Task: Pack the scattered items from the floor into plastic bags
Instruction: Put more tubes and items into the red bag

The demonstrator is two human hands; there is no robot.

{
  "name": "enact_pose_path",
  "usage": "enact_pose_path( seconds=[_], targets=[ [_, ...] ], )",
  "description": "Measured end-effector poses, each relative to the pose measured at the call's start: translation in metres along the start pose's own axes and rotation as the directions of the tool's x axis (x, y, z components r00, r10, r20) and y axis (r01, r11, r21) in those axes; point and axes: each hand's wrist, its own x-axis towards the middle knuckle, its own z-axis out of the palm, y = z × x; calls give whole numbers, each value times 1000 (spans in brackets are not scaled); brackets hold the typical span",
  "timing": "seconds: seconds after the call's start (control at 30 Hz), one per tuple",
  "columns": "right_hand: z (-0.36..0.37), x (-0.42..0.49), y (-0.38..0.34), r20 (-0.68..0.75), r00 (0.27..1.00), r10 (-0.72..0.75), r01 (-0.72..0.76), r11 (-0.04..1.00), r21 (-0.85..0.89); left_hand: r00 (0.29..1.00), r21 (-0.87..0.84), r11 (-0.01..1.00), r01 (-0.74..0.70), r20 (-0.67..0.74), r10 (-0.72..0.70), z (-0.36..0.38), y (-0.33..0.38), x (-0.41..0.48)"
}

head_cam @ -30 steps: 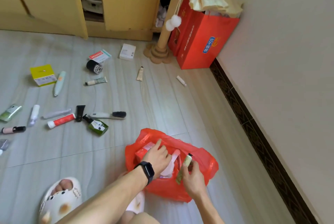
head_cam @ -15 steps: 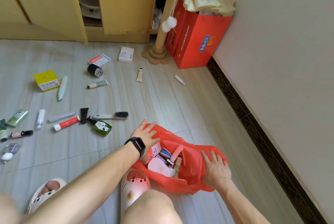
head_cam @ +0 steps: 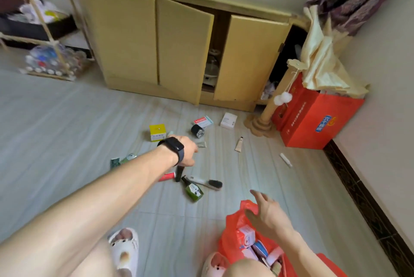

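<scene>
Fingers (head_cam: 257, 196) of right hand (head_cam: 270, 215) logged spread and slack, gripping nothing, poised over rim of red plastic bag (head_cam: 233, 229) at lower right of frame. Noted bag as crinkled, glossy film, holding small cartons.

Found left hand (head_cam: 187, 152) at frame centre, seen from the back, digits pointed down and hidden. Grip on black tube (head_cam: 179, 172) just beneath: could not tell.

Recorded floor (head_cam: 67, 142) of pale grey wood-grain planks, dark patterned skirting (head_cam: 358, 198) along right wall, and yellow cabinet (head_cam: 125, 41) at top with three flat doors, middle one ajar.

Counted three boxes on floor above left hand: yellow box (head_cam: 157, 131), red-and-white box (head_cam: 202, 121), white box (head_cam: 228, 120). Counted one each below it: green bottle (head_cam: 193, 191), black-bristled brush (head_cam: 210, 183), red tube (head_cam: 167, 176). Spotted two white moulded slippers (head_cam: 124, 247) at bottom edge.
</scene>
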Motion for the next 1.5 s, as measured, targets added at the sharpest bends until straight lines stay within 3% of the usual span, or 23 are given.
enact_pose_path(
  seconds=[0.2,0.37,0.53,0.7,0.87,1.03,1.13,1.3,1.4,1.5],
  targets=[
    [-22,47,-88,-47,978,-202,201,979,-13,944,-35,951,308,136,-300,42,-136,-45],
    [-6,92,-127,-12,967,-256,255,967,-14,898,-50,915,400,219,-381,104,-197,-55],
    [25,130,-146,82,968,-237,239,971,-26,875,-112,903,416,318,-364,166,-201,-32],
    [71,177,-152,252,956,-153,173,983,-60,890,-234,883,407,319,-326,230,-193,13],
    [147,219,-150,354,932,-80,106,993,-55,847,-297,830,473,412,-336,302,-200,48],
    [220,210,-142,189,981,-33,42,998,-45,872,-426,766,481,324,-367,349,-192,57],
    [239,191,-134,192,980,-45,41,999,24,860,-449,734,509,278,-427,362,-177,52],
    [221,179,-130,399,917,-14,-40,991,126,933,-452,837,308,317,-172,319,-163,55],
    [191,179,-130,538,842,-29,-138,954,266,970,-422,893,156,238,-57,265,-162,70],
    [150,163,-126,538,841,-65,-204,882,424,992,-365,931,29,128,19,204,-158,90]
  ],
)
